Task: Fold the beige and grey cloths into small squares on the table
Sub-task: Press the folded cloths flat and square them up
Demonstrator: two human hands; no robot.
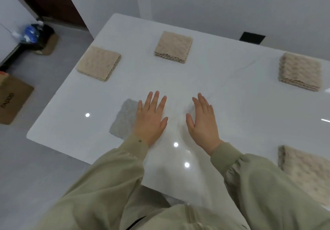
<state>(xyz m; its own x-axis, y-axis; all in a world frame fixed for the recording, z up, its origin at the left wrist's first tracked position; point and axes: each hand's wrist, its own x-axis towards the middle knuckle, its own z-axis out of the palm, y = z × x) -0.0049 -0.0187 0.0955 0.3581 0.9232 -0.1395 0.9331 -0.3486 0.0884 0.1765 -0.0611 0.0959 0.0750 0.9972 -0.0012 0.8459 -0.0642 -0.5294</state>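
Beige cloths (pixel 173 46) are lying as four small folded squares around the worktop (pixel 232 96). The grey cloth (pixel 123 121), near the front left, is being partly covered by the left hand (pixel 151 119). The right hand (pixel 203 121) is being laid on bare worktop. Both hands are flat, and nothing is being gripped. Little seems left to do.

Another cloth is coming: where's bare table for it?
The table is bare between the middle beige cloth and the far right beige cloth, and right of the right hand. The left hand and grey cloth crowd the near left.

Soft, even overhead light, small glare spots on the glossy table (pixel 232 104), wide-angle bending and slight blur throughout.
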